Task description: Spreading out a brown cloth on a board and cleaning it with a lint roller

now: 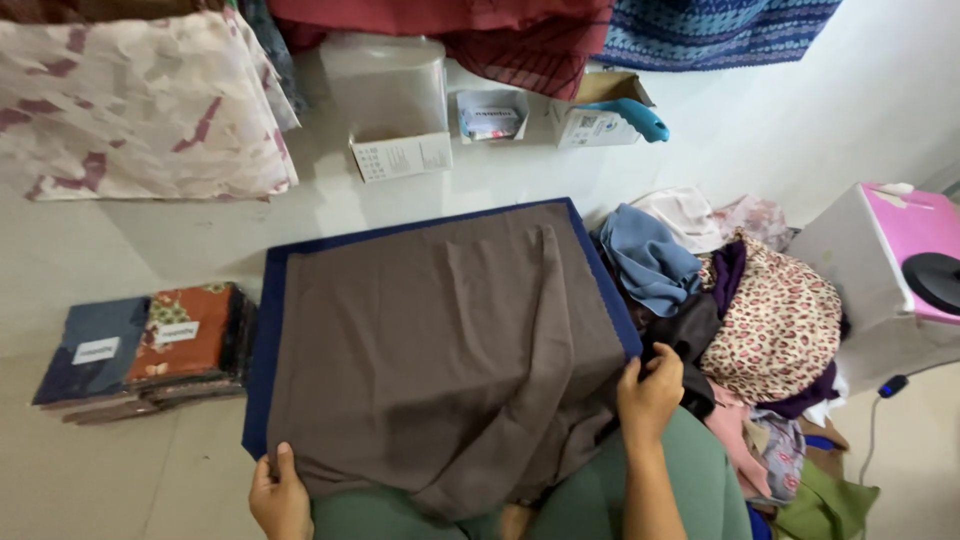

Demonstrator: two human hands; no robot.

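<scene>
Two hands grip the big grey-brown cloth [440, 350] on the blue mat [262, 330]: left hand [280, 495] pinches its lower-left corner, right hand [648, 395] its right edge.

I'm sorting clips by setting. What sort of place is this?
Probably a home workroom for folding or packing clothing on the floor: a heap of mixed garments, stacks of packaged folded fabrics, and a brown cloth spread over a blue board.

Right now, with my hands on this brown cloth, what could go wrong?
The brown cloth has ridges down its middle, which may get pressed in as creases. Your right hand grips its edge beside the heap of clothes, so a loose piece might get caught up. Your left hand pins one corner only.
</scene>
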